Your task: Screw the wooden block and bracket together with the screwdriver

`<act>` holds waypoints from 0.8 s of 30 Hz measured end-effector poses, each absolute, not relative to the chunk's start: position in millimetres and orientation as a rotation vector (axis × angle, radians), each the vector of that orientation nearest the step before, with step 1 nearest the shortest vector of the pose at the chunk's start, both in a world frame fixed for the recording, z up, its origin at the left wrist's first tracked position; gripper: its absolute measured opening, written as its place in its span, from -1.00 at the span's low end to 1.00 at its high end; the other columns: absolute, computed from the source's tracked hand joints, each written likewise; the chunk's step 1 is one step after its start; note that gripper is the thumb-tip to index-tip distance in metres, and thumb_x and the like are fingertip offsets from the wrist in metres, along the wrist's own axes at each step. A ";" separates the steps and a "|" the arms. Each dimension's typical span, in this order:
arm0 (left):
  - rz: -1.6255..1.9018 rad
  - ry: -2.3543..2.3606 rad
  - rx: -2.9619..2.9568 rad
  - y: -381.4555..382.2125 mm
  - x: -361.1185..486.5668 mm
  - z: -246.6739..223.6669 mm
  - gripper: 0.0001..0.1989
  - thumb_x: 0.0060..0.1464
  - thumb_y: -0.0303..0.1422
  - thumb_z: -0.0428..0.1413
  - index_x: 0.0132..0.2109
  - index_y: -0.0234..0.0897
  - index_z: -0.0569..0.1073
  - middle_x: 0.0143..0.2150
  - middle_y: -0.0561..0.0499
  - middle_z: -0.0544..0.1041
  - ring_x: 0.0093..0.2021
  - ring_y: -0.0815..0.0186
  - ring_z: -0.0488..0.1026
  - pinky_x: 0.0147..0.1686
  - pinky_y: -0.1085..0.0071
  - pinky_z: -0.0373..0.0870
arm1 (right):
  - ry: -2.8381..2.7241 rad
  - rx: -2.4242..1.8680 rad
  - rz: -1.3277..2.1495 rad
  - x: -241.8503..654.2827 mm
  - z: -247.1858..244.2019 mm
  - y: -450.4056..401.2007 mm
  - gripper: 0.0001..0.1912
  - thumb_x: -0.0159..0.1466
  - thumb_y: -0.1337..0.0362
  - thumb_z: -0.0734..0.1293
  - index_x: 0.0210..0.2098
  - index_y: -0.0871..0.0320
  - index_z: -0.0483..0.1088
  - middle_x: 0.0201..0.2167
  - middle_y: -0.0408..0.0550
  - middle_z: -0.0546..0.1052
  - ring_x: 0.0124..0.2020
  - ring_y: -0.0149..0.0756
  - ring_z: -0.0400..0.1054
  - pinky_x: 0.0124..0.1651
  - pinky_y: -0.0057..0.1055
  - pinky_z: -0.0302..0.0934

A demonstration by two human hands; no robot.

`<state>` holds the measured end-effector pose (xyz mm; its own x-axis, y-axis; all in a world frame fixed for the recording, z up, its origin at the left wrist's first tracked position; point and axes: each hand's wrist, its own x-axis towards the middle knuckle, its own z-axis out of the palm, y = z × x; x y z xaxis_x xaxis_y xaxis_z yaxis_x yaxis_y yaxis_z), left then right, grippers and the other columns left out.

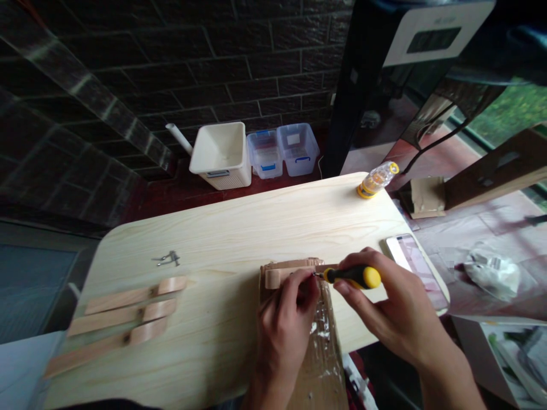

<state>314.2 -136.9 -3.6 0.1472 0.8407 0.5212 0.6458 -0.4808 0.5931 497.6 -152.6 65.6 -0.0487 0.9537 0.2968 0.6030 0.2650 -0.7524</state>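
My right hand [393,302] is wrapped around the yellow and black handle of a screwdriver [351,276]. The screwdriver lies nearly level, its tip pointing left to the fingertips of my left hand [288,313]. Those fingers are pinched together at the tip; whatever is between them is too small and hidden to make out. Under them a light wooden piece with a rounded end block [272,279] rests across a tape-covered cardboard box [327,347]. Part of the wooden piece is covered by my left hand.
Several similar wooden pieces [113,300] lie at the table's left, with a few screws [171,259] behind them. A phone [414,270] lies near the right edge. A clear yellow-capped bottle [376,181] stands at the far right corner. Plastic bins [222,154] stand beyond the table [239,228].
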 end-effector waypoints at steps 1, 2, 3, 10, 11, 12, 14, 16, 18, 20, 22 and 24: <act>1.246 1.450 2.195 -136.7 314.3 -3.5 -0.89 0.35 -0.45 0.26 -0.01 -0.24 0.60 -0.27 0.10 0.74 -0.44 0.44 0.66 -0.38 0.57 0.54 | -1.765 -1.427 0.566 496.9 67.1 -151.9 -0.91 0.46 0.25 0.41 -0.06 0.01 0.43 -0.28 -0.15 0.60 -0.33 -0.35 0.51 -0.22 -0.47 0.43; 1.249 1.445 2.196 -136.5 314.4 -3.5 -0.90 0.35 -0.44 0.25 -0.01 -0.24 0.59 -0.27 0.09 0.74 -0.44 0.44 0.65 -0.38 0.56 0.54 | -1.785 -1.422 0.569 496.3 69.2 -150.6 -0.92 0.46 0.26 0.40 -0.07 0.02 0.43 -0.28 -0.15 0.60 -0.32 -0.34 0.50 -0.23 -0.47 0.42; 1.249 1.441 2.199 -136.2 314.4 -3.5 -0.91 0.36 -0.43 0.25 -0.02 -0.24 0.59 -0.26 0.09 0.74 -0.45 0.44 0.65 -0.38 0.56 0.54 | -1.815 -1.415 0.582 495.9 71.9 -149.0 -0.92 0.47 0.27 0.40 -0.06 0.03 0.42 -0.27 -0.14 0.59 -0.31 -0.33 0.50 -0.24 -0.47 0.40; 1.276 1.462 2.240 -134.5 314.1 -3.7 -0.93 0.36 -0.42 0.25 -0.04 -0.22 0.57 -0.32 0.10 0.73 -0.48 0.40 0.64 -0.36 0.51 0.56 | -1.929 -1.416 0.608 492.9 85.9 -140.0 -0.91 0.48 0.25 0.40 -0.04 0.05 0.44 -0.19 -0.10 0.55 -0.23 -0.31 0.53 -0.18 -0.43 0.40; 1.274 1.464 2.241 -134.6 314.0 -3.7 -0.93 0.36 -0.42 0.25 -0.04 -0.22 0.57 -0.31 0.10 0.73 -0.48 0.40 0.64 -0.36 0.51 0.56 | -1.922 -1.410 0.591 492.0 85.3 -140.4 -0.89 0.48 0.24 0.41 -0.02 0.04 0.45 -0.14 -0.08 0.55 -0.17 -0.28 0.54 -0.13 -0.42 0.43; 1.271 1.465 2.239 -134.9 314.0 -3.6 -0.93 0.36 -0.42 0.25 -0.04 -0.22 0.57 -0.31 0.10 0.73 -0.47 0.40 0.65 -0.36 0.51 0.56 | -1.909 -1.404 0.578 491.2 84.1 -141.1 -0.87 0.48 0.23 0.41 0.01 0.04 0.46 -0.10 -0.06 0.55 -0.12 -0.26 0.55 -0.09 -0.42 0.45; 1.263 1.463 2.224 -135.5 314.1 -3.5 -0.93 0.36 -0.43 0.24 -0.03 -0.22 0.57 -0.32 0.09 0.73 -0.48 0.40 0.64 -0.36 0.51 0.56 | -1.881 -1.398 0.572 489.4 81.1 -143.1 -0.79 0.48 0.22 0.41 0.09 0.02 0.45 -0.06 -0.05 0.56 -0.07 -0.26 0.56 -0.06 -0.44 0.48; 1.258 1.458 2.208 -136.0 314.3 -3.8 -0.94 0.37 -0.42 0.23 -0.04 -0.22 0.57 -0.33 0.09 0.73 -0.48 0.40 0.64 -0.37 0.52 0.55 | -1.864 -1.397 0.570 487.8 78.1 -144.8 -0.71 0.49 0.22 0.40 0.19 0.01 0.42 -0.06 -0.06 0.59 -0.09 -0.29 0.58 -0.11 -0.48 0.49; 1.261 1.450 2.204 -136.1 314.4 -4.8 -0.95 0.38 -0.42 0.23 -0.05 -0.22 0.57 -0.33 0.10 0.72 -0.49 0.41 0.63 -0.38 0.52 0.55 | -1.855 -1.397 0.555 486.7 76.0 -145.9 -0.66 0.50 0.22 0.39 0.24 0.00 0.40 -0.06 -0.07 0.62 -0.12 -0.32 0.59 -0.15 -0.52 0.48; 1.274 1.448 2.209 -136.0 314.5 -6.0 -0.96 0.37 -0.41 0.24 -0.06 -0.22 0.57 -0.34 0.12 0.71 -0.49 0.42 0.62 -0.37 0.52 0.55 | -1.850 -1.397 0.535 486.2 74.5 -146.7 -0.65 0.50 0.21 0.39 0.25 0.00 0.40 -0.03 -0.06 0.63 -0.11 -0.32 0.60 -0.16 -0.54 0.49; 1.285 1.449 2.214 -135.6 314.5 -6.9 -0.96 0.37 -0.41 0.24 -0.06 -0.22 0.57 -0.35 0.13 0.70 -0.50 0.43 0.62 -0.37 0.53 0.55 | -1.856 -1.396 0.521 486.3 73.3 -147.7 -0.67 0.50 0.22 0.39 0.23 0.00 0.42 -0.01 -0.04 0.64 -0.08 -0.31 0.61 -0.13 -0.53 0.50; 1.290 1.447 2.216 -135.4 314.4 -7.2 -0.96 0.37 -0.42 0.23 -0.06 -0.22 0.56 -0.34 0.12 0.71 -0.50 0.43 0.62 -0.38 0.53 0.55 | -1.866 -1.389 0.506 487.1 72.1 -148.8 -0.68 0.50 0.24 0.40 0.22 -0.01 0.42 0.00 -0.04 0.65 -0.06 -0.30 0.62 -0.08 -0.51 0.51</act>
